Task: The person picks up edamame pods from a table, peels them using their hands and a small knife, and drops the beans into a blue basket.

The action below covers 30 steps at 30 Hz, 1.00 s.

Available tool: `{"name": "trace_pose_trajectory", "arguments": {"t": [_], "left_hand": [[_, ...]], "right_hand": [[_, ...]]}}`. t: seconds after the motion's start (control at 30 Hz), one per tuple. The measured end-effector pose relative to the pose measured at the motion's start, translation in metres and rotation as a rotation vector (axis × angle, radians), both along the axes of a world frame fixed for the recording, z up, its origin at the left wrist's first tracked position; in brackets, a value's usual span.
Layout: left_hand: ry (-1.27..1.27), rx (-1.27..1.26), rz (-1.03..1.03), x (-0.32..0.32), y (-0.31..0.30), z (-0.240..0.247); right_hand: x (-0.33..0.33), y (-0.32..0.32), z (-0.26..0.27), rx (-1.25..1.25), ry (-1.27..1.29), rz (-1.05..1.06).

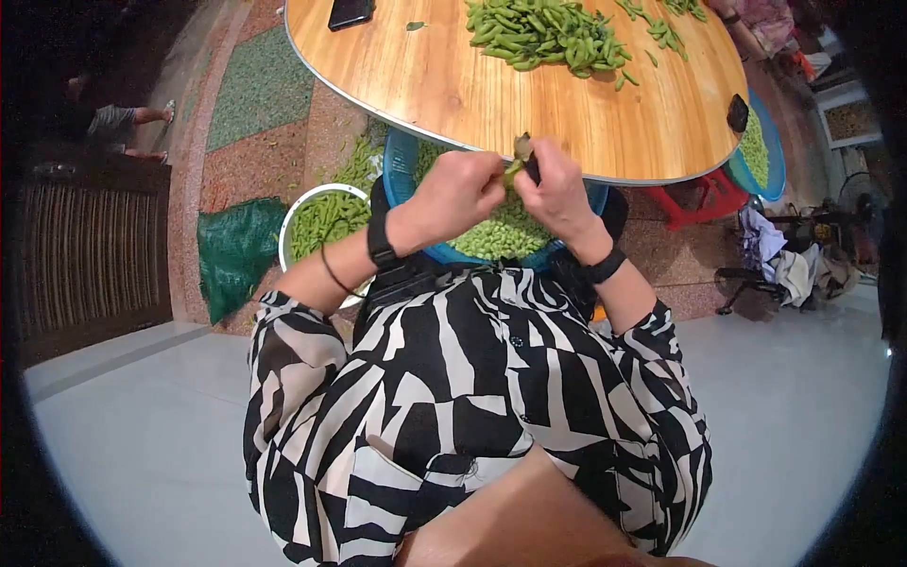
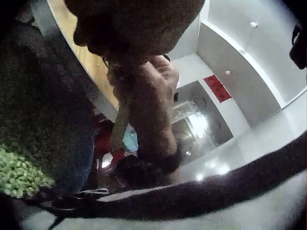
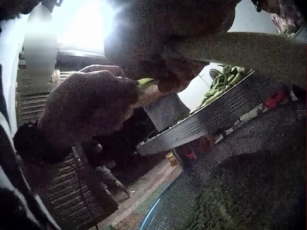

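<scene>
Over the near edge of the table, both hands meet around a green bean pod (image 1: 513, 171). The left hand (image 1: 453, 194) pinches the pod with curled fingers; in the right wrist view that pod (image 3: 145, 81) sticks out at the fingertips of the left hand (image 3: 91, 108). The right hand (image 1: 559, 194) grips at the pod's other side, with a brownish-green piece (image 1: 522, 146) poking up by its thumb. Directly below the hands stands a blue basin (image 1: 402, 170) holding pale green shelled beans (image 1: 496, 239). Both wrist views are dark, and the right hand's fingers are largely hidden.
On the wooden table (image 1: 416, 85) lie a heap of bean pods (image 1: 548, 38) and a phone (image 1: 350, 12). A white-rimmed bowl of pods (image 1: 326, 222) and a green sack (image 1: 236, 250) are at left. Right are a red stool (image 1: 694, 200) and another blue basin (image 1: 775, 156).
</scene>
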State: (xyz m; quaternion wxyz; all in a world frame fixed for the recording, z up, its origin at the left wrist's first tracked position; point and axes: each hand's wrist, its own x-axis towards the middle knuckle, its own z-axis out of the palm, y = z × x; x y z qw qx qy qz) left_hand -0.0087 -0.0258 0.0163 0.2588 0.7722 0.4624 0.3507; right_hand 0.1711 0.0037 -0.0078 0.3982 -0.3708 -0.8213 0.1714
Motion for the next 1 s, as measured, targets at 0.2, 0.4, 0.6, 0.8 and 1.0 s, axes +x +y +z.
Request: {"name": "trace_pose_trajectory", "arguments": {"t": [0.2,0.4,0.6,0.8,1.0], "left_hand": [[0.736,-0.176,-0.253,-0.085,-0.032,0.003],[0.893,-0.017,-0.186,-0.113,0.023,-0.015],[0.264,0.362,0.182,-0.032,0.191,-0.030],[0.217,0.189,0.306,-0.016,0.220,-0.041],[0.020,0.076,0.234,-0.022,0.181,-0.024]], "right_hand": [[0.022,-0.008,0.001,-0.202,-0.065,0.210],[0.027,-0.002,-0.009,-0.061,-0.130,0.291],[0.026,-0.007,-0.005,-0.517,0.256,0.098],[0.042,-0.007,0.009,-1.017,0.603,0.147],[0.029,0.013,0.008,-1.036,0.870,0.126]]}}
